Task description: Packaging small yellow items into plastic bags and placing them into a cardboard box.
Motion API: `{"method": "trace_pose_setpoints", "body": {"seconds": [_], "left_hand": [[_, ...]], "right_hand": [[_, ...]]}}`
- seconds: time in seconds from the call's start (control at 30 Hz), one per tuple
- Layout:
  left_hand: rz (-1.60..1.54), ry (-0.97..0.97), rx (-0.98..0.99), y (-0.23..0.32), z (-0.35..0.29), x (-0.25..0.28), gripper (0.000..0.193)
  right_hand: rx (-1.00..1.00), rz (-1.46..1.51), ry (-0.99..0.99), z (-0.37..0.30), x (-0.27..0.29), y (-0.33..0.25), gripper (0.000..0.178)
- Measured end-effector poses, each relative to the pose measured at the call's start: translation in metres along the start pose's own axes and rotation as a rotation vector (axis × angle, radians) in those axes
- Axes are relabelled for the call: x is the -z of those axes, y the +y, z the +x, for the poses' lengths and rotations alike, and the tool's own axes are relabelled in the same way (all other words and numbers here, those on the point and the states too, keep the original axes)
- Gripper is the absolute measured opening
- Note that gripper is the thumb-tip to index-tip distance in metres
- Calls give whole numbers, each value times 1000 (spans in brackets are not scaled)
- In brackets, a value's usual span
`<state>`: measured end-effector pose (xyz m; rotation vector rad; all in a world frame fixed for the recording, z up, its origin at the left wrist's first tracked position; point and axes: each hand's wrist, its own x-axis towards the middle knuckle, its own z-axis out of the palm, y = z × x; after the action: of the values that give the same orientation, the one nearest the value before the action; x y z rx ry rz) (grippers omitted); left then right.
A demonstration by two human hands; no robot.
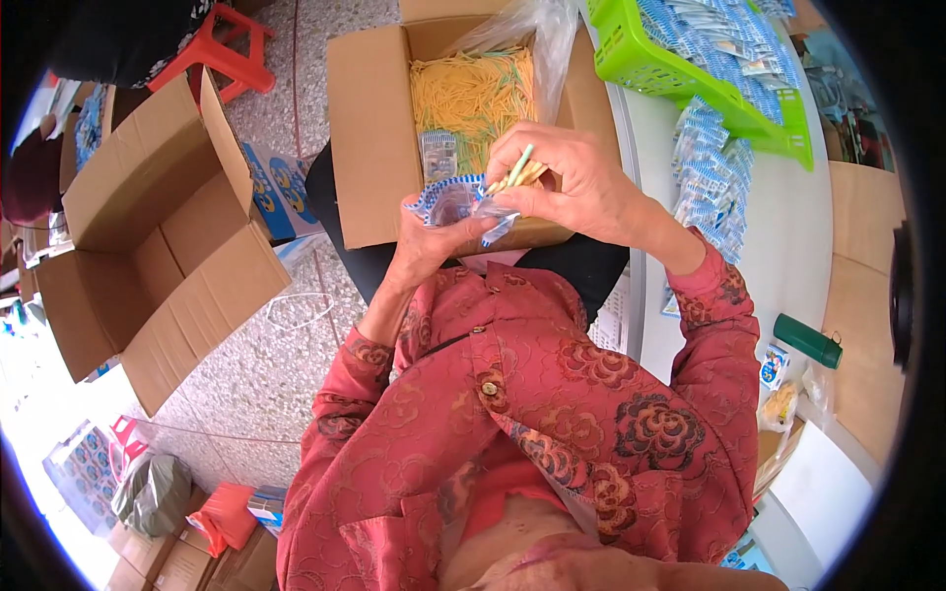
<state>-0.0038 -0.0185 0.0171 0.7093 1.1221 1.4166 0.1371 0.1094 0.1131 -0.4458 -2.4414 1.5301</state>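
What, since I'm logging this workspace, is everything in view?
front box: one, brown, before torso
sticks: many, yellow and green, inside front box
held packet: one, blue-white, over front box
second box: one, brown, left
stool: one, red, upper left
basket: one, green, upper right
packets: many, blue-white, in and beside basket
bottle: one, dark green, right
table: one, white, right
plastic bag: one, grey, lower left
smaller clutter: uncountable, mixed colours, around rim
jacket: one, red patterned, centre
left grip: one, bare, at held packet
right grip: one, bare, holding some sticks

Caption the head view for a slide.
Left hand holding a blue-patterned pouch, right hand holding yellowish sticks near its opening, by a cardboard box of similar sticks.
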Motion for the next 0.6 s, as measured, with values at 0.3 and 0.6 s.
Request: {"method": "trace_pose_setpoints", "body": {"seconds": [0.3,0.6], "left_hand": [[-123,38,-97,8,1,-4,36],[-102,25,-58,4,1,2,40]], "right_hand": [[323,-438,162,-1,-9,6,27],[20,56,151,-11,-6,17,17]]}}
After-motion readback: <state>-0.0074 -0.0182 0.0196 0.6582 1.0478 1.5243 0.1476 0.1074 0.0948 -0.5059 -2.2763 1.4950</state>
